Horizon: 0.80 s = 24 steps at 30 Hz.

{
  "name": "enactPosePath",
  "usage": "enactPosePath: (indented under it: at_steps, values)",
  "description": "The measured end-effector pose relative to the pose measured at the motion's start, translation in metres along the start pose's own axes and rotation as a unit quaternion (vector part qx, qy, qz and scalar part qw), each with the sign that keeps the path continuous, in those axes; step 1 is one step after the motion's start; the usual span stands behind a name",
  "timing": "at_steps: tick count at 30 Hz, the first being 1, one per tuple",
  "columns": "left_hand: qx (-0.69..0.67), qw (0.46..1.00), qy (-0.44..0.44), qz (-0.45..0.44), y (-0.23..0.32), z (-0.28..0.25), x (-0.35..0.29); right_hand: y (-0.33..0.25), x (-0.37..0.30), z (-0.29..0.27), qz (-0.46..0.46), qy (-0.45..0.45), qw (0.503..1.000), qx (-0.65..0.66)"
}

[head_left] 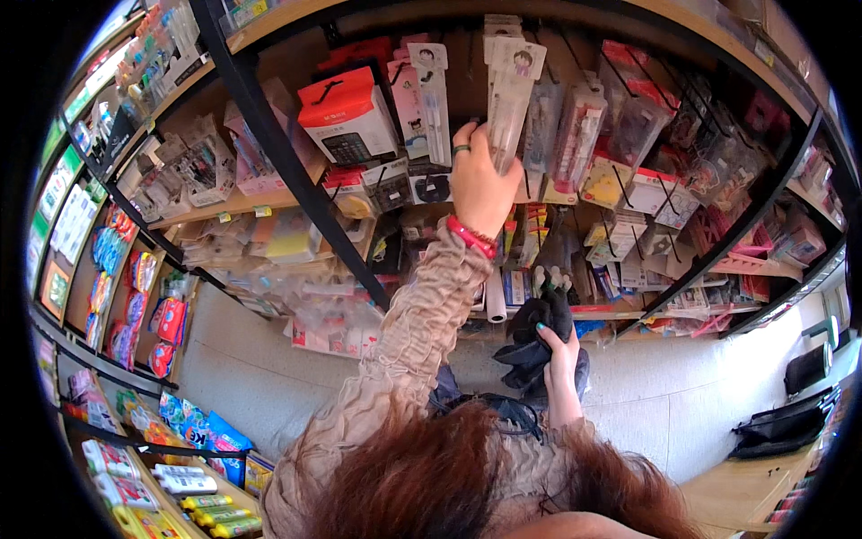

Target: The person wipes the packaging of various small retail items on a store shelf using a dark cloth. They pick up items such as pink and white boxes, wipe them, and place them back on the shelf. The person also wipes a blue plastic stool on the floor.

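Note:
My left hand, with a dark ring and a red bracelet, reaches up to the pegboard shelf. Its fingers close around the lower part of a slim clear blister pack with a cartoon figure on top, which hangs in front of similar packs. Lower and to the right, my right hand grips a bundled black cloth item. Pale knobby tips stick up from its upper end, and its exact kind I cannot make out. Left of my left hand hangs a white card pack of pens.
A red and white calculator box stands on the left of the shelf. Long packs hang on hooks to the right. A black upright post divides the shelving. Below, a white roll juts out. Snack bags fill racks at lower left.

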<state>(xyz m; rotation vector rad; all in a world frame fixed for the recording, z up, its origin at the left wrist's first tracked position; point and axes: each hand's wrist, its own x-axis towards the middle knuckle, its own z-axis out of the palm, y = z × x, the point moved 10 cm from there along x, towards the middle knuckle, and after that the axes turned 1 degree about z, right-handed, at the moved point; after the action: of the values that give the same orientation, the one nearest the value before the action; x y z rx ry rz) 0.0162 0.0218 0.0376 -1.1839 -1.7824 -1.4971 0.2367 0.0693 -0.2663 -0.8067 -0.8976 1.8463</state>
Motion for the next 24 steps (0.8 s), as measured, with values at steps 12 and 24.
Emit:
enactPosePath:
  at_steps: [12,24]
  values:
    - [-0.085,0.96,-0.232,-0.135,-0.03,-0.004,-0.156,-0.084,0.02,0.046,-0.044,-0.026,0.951,0.306]
    - [-0.036,0.96,-0.263,-0.091,-0.019,-0.009,-0.205,-0.067,0.01,0.098,-0.085,-0.052,0.993,0.066]
